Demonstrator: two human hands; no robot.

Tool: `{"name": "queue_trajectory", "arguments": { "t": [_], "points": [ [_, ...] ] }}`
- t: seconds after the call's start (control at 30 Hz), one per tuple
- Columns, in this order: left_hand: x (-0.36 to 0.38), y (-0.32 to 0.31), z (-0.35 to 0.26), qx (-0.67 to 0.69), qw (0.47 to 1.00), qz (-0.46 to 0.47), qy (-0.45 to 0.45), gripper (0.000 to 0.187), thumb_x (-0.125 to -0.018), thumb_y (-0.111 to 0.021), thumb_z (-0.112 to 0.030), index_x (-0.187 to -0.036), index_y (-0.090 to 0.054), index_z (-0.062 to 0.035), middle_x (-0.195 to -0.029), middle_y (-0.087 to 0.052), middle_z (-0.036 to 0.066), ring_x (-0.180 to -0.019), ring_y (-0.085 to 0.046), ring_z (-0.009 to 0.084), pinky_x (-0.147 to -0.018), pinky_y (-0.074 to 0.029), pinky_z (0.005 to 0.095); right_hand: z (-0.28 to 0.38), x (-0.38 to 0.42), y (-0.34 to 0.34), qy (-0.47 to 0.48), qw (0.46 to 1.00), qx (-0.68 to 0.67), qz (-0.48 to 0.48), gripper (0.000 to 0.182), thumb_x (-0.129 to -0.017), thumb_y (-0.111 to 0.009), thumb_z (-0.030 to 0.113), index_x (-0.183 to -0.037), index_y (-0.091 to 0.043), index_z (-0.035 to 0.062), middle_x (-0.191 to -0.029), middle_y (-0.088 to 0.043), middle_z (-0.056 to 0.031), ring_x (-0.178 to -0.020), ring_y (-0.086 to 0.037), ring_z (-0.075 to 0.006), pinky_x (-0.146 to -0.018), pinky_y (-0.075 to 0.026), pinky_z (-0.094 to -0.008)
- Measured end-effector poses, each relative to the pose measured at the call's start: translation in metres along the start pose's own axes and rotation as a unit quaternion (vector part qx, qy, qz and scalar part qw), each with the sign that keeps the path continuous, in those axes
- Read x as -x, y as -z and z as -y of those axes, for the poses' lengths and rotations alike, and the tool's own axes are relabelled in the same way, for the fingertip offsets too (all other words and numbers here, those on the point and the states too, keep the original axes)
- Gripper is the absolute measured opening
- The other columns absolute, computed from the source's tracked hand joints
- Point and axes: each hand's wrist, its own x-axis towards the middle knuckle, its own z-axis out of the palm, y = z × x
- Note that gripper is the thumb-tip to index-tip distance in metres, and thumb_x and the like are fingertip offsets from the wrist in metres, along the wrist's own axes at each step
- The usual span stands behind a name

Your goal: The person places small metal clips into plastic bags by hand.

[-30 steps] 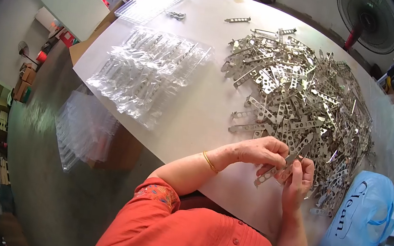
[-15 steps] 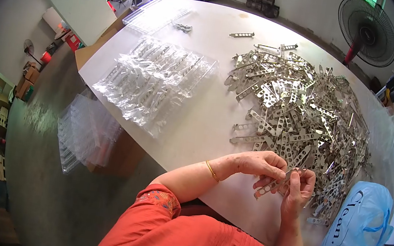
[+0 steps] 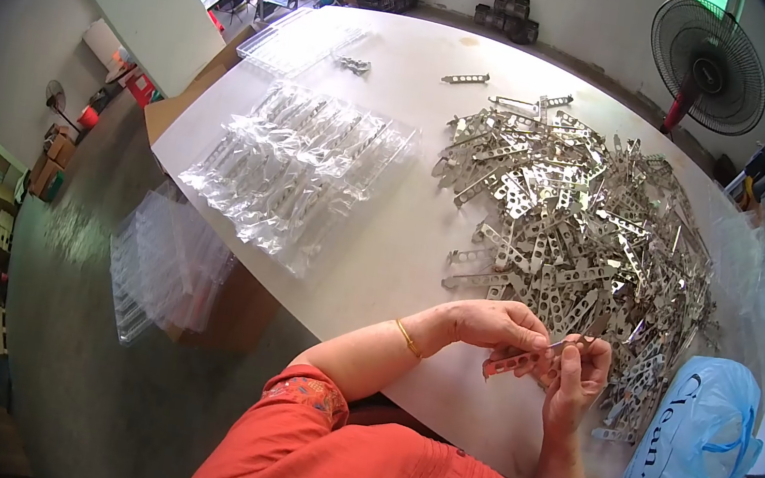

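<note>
My left hand (image 3: 505, 329), with a gold bangle (image 3: 409, 339) on its wrist, is closed in a pinch on a flat metal bracket. My right hand (image 3: 578, 376) meets it fingertip to fingertip, thumb and fingers also closed on the metal. The bracket's perforated end (image 3: 512, 363) sticks out below my left fingers. A thin plain metal blade (image 3: 598, 324) rises above my right fingers; its join with the perforated part is hidden by my fingers. Just beyond both hands lies a large heap of similar perforated metal brackets (image 3: 573, 207).
Clear plastic trays (image 3: 405, 149) with plastic-wrapped pieces (image 3: 285, 167) lie on the white table (image 3: 384, 229). Another clear tray (image 3: 293, 39) is at the far edge. A blue plastic bag (image 3: 691, 444) stands at right, a fan (image 3: 708, 68) behind. Stacked trays (image 3: 170, 258) sit beside the table.
Both hands have stayed together. The metal in my fingers has turned: a blade now points upward above my right fingers, and the perforated end lies flatter. The view shifted slightly.
</note>
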Motion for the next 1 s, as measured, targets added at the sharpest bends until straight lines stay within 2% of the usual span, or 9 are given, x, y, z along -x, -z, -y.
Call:
{"name": "queue_trajectory", "arguments": {
  "t": [0.13,0.27,0.43,0.6,0.63,0.73,0.8,0.93,1.0],
  "points": [
    [-0.001,0.001,0.002,0.008,1.000,-0.015,0.001,0.041,-0.103,-0.057,-0.039,-0.105,-0.068,0.0011,-0.077,-0.067,0.007,-0.054,-0.060,0.0078,-0.045,-0.051,0.0215,-0.002,0.000,0.002,-0.011,1.000,-0.026,0.004,0.013,-0.098,-0.061,0.005,-0.107,-0.052,0.0077,-0.100,-0.062,-0.0043,-0.075,-0.056,-0.0061,-0.065,-0.046,-0.0198],
    [-0.002,0.004,0.004,0.027,1.000,-0.013,0.005,0.036,-0.102,-0.061,-0.035,-0.102,-0.067,0.0000,-0.075,-0.064,0.005,-0.052,-0.056,0.0068,-0.045,-0.047,0.0208,-0.005,0.000,0.003,0.012,1.000,-0.016,0.017,0.014,-0.099,-0.060,0.004,-0.111,-0.053,0.0089,-0.104,-0.062,-0.0050,-0.071,-0.056,-0.0061,-0.059,-0.045,-0.0194],
    [-0.004,0.007,0.006,0.023,1.000,-0.016,-0.014,0.019,-0.097,-0.069,-0.021,-0.094,-0.062,-0.0032,-0.071,-0.059,0.001,-0.047,-0.046,0.0051,-0.041,-0.038,0.0219,-0.005,-0.001,-0.003,0.009,1.000,-0.024,-0.009,0.013,-0.101,-0.058,0.005,-0.112,-0.055,0.0104,-0.104,-0.061,-0.0040,-0.067,-0.053,-0.0043,-0.052,-0.041,-0.0196],
    [-0.002,0.009,0.004,0.059,0.991,-0.112,-0.045,0.013,-0.098,-0.067,-0.018,-0.097,-0.062,-0.0064,-0.071,-0.061,0.001,-0.048,-0.055,0.0091,-0.040,-0.042,0.0242,-0.008,-0.002,0.005,-0.042,0.997,-0.045,-0.048,0.013,-0.101,-0.055,0.004,-0.113,-0.056,0.0100,-0.104,-0.065,-0.0042,-0.066,-0.049,-0.0035,-0.055,-0.042,-0.0196],
    [-0.002,0.010,0.003,0.019,0.986,-0.162,-0.032,0.011,-0.098,-0.066,-0.017,-0.097,-0.062,-0.0068,-0.072,-0.062,0.001,-0.048,-0.056,0.0103,-0.041,-0.044,0.0251,-0.005,-0.002,0.005,-0.044,0.997,-0.064,-0.027,0.013,-0.101,-0.055,0.004,-0.114,-0.057,0.0096,-0.103,-0.066,-0.0044,-0.071,-0.054,-0.0051,-0.057,-0.045,-0.0217],
    [-0.004,0.006,-0.002,0.043,0.978,-0.193,-0.063,0.017,-0.100,-0.063,-0.020,-0.091,-0.059,-0.0054,-0.066,-0.061,0.001,-0.047,-0.058,0.0096,-0.042,-0.048,0.0245,-0.008,0.000,0.011,-0.058,0.997,-0.027,-0.052,0.012,-0.102,-0.055,0.005,-0.112,-0.057,0.0089,-0.104,-0.067,-0.0051,-0.076,-0.059,-0.0075,-0.060,-0.049,-0.0241],
    [-0.005,0.008,0.002,0.032,0.978,-0.191,-0.081,0.018,-0.101,-0.062,-0.020,-0.092,-0.059,-0.0056,-0.067,-0.061,0.000,-0.049,-0.059,0.0089,-0.042,-0.049,0.0241,-0.004,0.000,0.008,-0.068,0.995,-0.073,-0.013,0.010,-0.102,-0.054,0.006,-0.111,-0.058,0.0079,-0.104,-0.067,-0.0059,-0.079,-0.063,-0.0093,-0.063,-0.054,-0.0257],
    [-0.007,0.000,-0.002,-0.001,0.979,-0.192,-0.070,0.018,-0.101,-0.061,-0.022,-0.093,-0.059,-0.0060,-0.069,-0.061,-0.001,-0.049,-0.059,0.0082,-0.043,-0.048,0.0225,0.002,0.001,0.003,-0.098,0.992,-0.075,-0.019,0.008,-0.103,-0.055,0.008,-0.110,-0.058,0.0068,-0.101,-0.067,-0.0054,-0.076,-0.062,-0.0095,-0.065,-0.056,-0.0263],
    [-0.006,-0.003,-0.007,-0.050,0.980,-0.186,-0.046,0.018,-0.101,-0.062,-0.022,-0.094,-0.060,-0.0057,-0.070,-0.063,-0.001,-0.050,-0.060,0.0076,-0.045,-0.047,0.0214,0.000,0.000,0.004,-0.109,0.993,-0.040,0.029,0.009,-0.103,-0.057,0.010,-0.110,-0.057,0.0060,-0.096,-0.066,-0.0045,-0.073,-0.062,-0.0091,-0.067,-0.057,-0.0258]
  ]
}}
